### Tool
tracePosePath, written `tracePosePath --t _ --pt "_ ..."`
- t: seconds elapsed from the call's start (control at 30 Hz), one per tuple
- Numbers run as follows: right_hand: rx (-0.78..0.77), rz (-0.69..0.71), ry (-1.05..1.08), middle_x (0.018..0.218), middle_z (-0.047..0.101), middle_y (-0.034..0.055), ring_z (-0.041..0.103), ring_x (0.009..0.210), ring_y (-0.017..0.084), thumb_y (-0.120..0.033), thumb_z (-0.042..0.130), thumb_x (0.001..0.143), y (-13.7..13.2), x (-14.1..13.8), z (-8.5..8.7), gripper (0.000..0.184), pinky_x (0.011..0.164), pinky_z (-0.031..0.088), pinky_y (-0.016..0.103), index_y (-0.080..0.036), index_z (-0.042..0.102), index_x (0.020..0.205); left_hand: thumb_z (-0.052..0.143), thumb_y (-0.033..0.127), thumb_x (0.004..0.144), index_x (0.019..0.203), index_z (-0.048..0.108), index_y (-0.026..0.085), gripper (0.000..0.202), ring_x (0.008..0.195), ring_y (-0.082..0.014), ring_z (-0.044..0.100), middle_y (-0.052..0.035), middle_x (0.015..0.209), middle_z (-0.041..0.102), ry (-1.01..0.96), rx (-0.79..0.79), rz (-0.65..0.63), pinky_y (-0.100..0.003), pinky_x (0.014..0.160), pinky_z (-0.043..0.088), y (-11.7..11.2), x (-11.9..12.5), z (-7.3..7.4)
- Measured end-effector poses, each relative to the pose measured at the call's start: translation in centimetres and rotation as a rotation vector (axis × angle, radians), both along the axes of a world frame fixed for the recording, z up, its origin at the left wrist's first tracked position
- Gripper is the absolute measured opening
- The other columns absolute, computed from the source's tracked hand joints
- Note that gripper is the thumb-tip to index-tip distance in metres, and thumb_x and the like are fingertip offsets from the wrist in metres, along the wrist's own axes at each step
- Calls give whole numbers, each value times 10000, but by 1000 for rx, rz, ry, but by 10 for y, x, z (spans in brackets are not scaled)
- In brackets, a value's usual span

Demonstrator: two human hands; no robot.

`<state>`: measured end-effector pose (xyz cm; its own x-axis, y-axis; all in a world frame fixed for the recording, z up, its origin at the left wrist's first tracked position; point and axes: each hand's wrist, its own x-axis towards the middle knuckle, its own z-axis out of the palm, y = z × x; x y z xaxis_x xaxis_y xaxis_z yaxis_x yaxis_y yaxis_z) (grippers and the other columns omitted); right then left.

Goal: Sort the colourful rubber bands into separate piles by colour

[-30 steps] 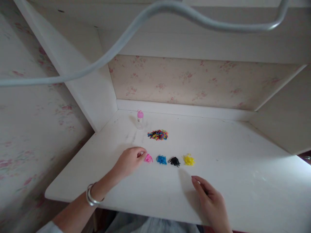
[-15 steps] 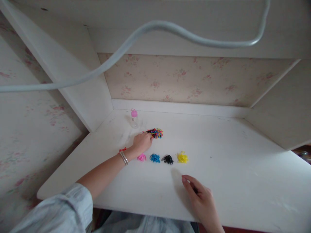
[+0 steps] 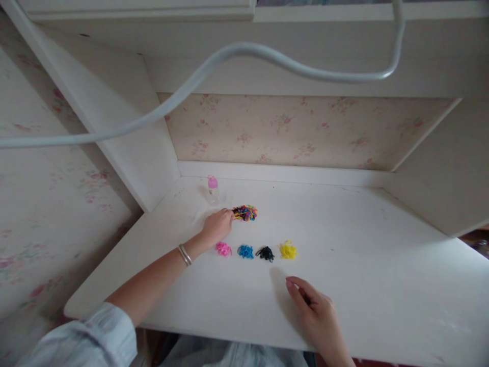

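Note:
My left hand [image 3: 217, 227] is closed in a pinch at the left edge of a mixed heap of coloured rubber bands [image 3: 246, 213]. Its fingertips touch the bands there; how many they grip is hidden. Below that wrist lie pink rubber bands [image 3: 223, 248]. Rightward in a row follow small piles of blue rubber bands [image 3: 245, 251], black rubber bands [image 3: 265, 253] and yellow rubber bands [image 3: 288, 250]. Near the desk's front edge, my right hand [image 3: 315, 313] has its thumb and forefinger pressed together and the other fingers curled, with nothing visible in them.
A small clear bottle with a pink cap [image 3: 213, 189] stands behind my left hand. The white desk [image 3: 382, 275] has side panels left and right and a shelf above. A pale cable [image 3: 244, 49] crosses the upper view.
My left hand has drawn back slightly left from over the mixed heap to its edge. Red bands seen beside the wrist earlier are now covered by the arm. My right hand stays still.

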<state>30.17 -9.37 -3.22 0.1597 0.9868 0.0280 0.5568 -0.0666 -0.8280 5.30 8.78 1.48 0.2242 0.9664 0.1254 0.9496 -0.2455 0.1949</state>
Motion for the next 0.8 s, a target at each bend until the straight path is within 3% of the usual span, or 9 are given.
tracePosePath --t 0.17,0.3,0.43,0.57,0.67,0.8 --pt "-8 18 -36 540 506 -32 459 502 113 -552 456 840 2 -1 -2 429 496 362 198 -197 679 931 400 270 918 958 634 209 245 915 -162 614 -39 1000 660 -90 60 11 -253 799 436 -13 -32 12" --pt "-13 19 -79 531 504 -33 467 496 116 -567 449 832 3 -3 -3 446 489 372 197 -201 683 933 410 282 905 911 637 209 239 864 -153 616 -27 943 671 -158 106 63 -245 781 439 -38 -67 14" --pt "-36 17 -94 558 548 -30 487 506 117 -568 459 821 5 -4 -3 436 505 393 195 -216 689 940 402 330 899 917 631 207 261 819 -157 628 -27 913 681 -199 138 158 -243 713 449 -72 -100 -3" --pt "-45 1 -111 550 545 -33 482 500 115 -571 459 815 9 -7 -1 440 496 390 192 -217 696 925 391 362 902 929 633 217 283 829 -160 636 -23 933 688 -254 145 190 -245 727 459 -96 -117 -24" --pt "-48 -13 -126 538 534 -34 478 498 115 -571 453 817 11 -10 0 446 492 386 193 -213 698 920 384 354 908 930 632 226 281 818 -162 642 -19 943 686 -223 124 198 -246 708 463 -103 -120 -32" --pt "-49 -23 -146 543 538 -31 483 505 117 -566 452 820 10 -13 0 446 502 390 198 -207 699 915 379 342 915 940 630 237 274 825 -161 647 -16 982 684 -193 123 202 -244 701 464 -103 -117 -32"
